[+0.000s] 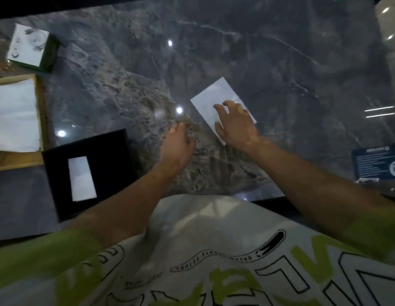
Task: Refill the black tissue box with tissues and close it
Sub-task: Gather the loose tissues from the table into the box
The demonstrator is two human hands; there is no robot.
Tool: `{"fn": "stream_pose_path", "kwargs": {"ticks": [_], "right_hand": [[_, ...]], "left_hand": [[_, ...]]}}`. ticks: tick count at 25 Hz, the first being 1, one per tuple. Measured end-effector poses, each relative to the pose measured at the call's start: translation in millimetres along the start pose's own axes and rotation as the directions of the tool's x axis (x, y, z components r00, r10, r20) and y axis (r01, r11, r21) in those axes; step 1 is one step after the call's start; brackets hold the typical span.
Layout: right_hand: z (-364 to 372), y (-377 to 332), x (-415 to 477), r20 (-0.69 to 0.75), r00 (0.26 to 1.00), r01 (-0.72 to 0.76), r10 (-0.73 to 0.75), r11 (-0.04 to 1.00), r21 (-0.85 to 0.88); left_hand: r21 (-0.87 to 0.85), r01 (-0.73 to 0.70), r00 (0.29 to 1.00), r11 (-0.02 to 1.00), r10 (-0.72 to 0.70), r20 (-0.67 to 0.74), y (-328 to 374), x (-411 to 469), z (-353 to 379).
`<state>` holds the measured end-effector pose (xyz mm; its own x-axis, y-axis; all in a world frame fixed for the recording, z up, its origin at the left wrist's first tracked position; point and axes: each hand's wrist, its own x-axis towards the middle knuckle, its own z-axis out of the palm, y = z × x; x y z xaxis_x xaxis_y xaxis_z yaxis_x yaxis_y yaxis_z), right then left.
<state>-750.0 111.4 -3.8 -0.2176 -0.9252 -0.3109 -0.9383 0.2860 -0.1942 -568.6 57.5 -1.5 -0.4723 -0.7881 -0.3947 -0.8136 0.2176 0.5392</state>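
Black tissue box (112, 164) sits beside the left arm (130, 195). White tissue (214, 96) lies well to the right of the box, slanted. Right hand (234, 124) has bent fingers on it; pinching or not, I cannot tell. Left hand (179, 144), nearer the box, hangs loose, empty.

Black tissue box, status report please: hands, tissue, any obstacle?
Left hand loosely curled, holds nothing. Right hand on loose tissue, grip unclear. Black tissue box left of hands, white sheet in slot. Nothing lies between.
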Motion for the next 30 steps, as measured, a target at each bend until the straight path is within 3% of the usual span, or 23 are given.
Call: {"fn": "stream_pose_path", "kwargs": {"ticks": [7,14,19,22,25,30], "right_hand": [[-0.1,67.4,39.4,0.074,0.997,-0.038,0.039,0.999,-0.013],[8.1,75.0,59.9,0.118,0.993,0.020,-0.019,1.000,-0.009],[14.5,72.8,59.6,0.138,0.989,-0.067,0.045,0.985,0.158],[17.8,67.0,59.8,0.153,0.968,-0.243,0.197,0.886,0.394],[19.2,62.3,61.2,0.238,0.888,-0.454,0.393,0.670,0.588],[18.1,64.5,61.1,0.322,0.844,-0.526,0.428,0.548,0.650]], "left_hand": [[0.025,0.158,0.987,0.987,-0.158,0.014,59.8,50.1,43.0],[-0.025,0.319,0.947,0.947,-0.320,-0.024,72.6,72.2,65.9],[-0.146,0.388,0.910,0.910,-0.403,-0.094,77.5,77.8,74.8],[-0.231,0.452,0.868,0.861,-0.485,-0.109,77.4,82.0,75.7],[-0.303,0.497,0.836,0.813,-0.542,-0.083,69.4,82.9,73.6],[-0.385,0.514,0.836,0.767,-0.549,0.022,50.4,73.3,63.4]]}}
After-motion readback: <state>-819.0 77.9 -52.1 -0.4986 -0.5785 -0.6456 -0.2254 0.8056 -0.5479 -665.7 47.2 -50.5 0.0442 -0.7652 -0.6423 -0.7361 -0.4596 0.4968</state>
